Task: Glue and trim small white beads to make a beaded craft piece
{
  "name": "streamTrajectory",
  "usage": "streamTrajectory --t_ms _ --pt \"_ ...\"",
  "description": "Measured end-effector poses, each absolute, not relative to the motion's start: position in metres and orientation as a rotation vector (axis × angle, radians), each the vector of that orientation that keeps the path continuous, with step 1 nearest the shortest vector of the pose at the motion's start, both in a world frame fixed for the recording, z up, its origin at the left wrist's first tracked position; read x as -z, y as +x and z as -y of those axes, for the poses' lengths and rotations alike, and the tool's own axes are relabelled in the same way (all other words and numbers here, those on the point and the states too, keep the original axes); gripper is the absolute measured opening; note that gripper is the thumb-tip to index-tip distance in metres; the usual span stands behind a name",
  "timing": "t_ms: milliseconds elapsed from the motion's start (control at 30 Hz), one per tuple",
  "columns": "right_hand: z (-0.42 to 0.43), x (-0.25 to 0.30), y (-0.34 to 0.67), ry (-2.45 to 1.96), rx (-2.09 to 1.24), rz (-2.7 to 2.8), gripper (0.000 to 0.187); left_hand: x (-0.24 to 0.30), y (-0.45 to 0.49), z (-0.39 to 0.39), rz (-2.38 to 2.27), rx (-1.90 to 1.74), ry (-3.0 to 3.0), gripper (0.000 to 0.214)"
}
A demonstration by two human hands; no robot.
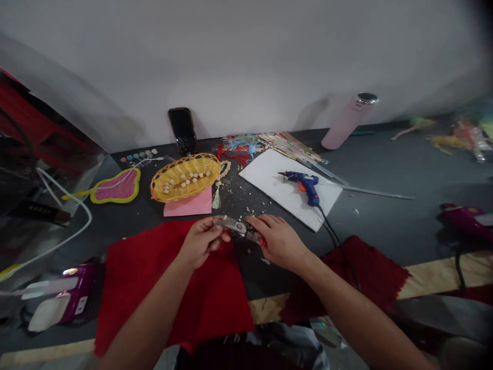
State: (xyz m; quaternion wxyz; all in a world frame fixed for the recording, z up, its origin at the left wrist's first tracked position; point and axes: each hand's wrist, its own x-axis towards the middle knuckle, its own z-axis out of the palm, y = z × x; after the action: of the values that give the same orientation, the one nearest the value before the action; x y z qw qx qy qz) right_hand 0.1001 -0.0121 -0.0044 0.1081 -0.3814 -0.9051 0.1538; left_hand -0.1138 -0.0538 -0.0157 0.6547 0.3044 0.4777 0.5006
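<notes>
My right hand (pixel 279 241) is closed around the red handles of metal-bladed shears (pixel 233 224), whose blades point left. My left hand (pixel 204 241) is closed in a pinch at the blade end, over a red cloth (pixel 154 267). A tiny pale piece shows by its fingertips, too small to make out. Just beyond the hands, small pale beads and crumbs lie scattered on the dark tabletop (pixel 246 282). A yellow woven basket (pixel 185 177) holding strung pale beads sits behind my left hand, partly over pink paper (pixel 188 205). Beside it lies a bead loop with a pale tassel (pixel 216 198).
A blue glue gun (pixel 304 185) rests on a white board (pixel 269 169), its cord running toward me. Colourful sticks and tassels (pixel 277 144) lie behind. A phone (pixel 183 129) leans on the wall; a pink bottle (pixel 348 122) stands right. Purple power strips (pixel 79 293) flank the table.
</notes>
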Motion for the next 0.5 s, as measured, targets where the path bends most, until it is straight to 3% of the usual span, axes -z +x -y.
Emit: streamTrajectory --t_ms 267,500 --pt "0.009 0.006 0.099 -1.14 -0.416 2.654 0.057 0.012 -0.105 0.055 -1.347 -1.249 0.888 0.017" --pt "0.008 0.004 0.102 -1.029 -0.47 2.687 0.061 0.005 -0.111 0.057 -1.145 -1.174 0.705 0.021"
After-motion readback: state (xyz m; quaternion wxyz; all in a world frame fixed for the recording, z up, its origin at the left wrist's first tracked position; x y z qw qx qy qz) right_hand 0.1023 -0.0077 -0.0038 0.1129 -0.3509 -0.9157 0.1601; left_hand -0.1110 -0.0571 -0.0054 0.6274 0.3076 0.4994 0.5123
